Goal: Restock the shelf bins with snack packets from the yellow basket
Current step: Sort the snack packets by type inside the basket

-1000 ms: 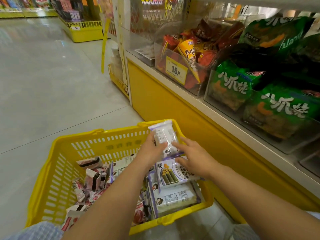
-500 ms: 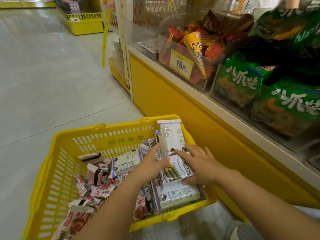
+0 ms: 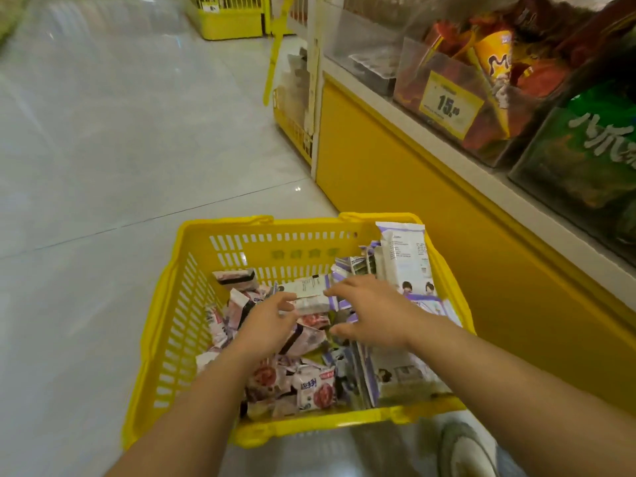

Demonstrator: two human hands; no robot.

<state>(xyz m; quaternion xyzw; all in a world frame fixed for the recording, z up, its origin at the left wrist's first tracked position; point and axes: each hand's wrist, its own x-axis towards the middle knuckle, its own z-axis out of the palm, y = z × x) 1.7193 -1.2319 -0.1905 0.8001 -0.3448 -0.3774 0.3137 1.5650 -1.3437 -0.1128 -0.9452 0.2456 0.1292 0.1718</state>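
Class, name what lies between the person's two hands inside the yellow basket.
Head view: a white packet and, nearer the person, a small red-printed packet lie between the left hand and right hand.

Both forearms are being stretched over the basket (image 3: 220,226). The left hand (image 3: 272,321) is being held loosely curled above its middle, the right hand (image 3: 373,313) spread palm down beside it.

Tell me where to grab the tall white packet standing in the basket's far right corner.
Grip the tall white packet by its top end, coming from above. It stands upright against the basket wall, top poking above the rim and free, while its lower part is hemmed in by other packets.
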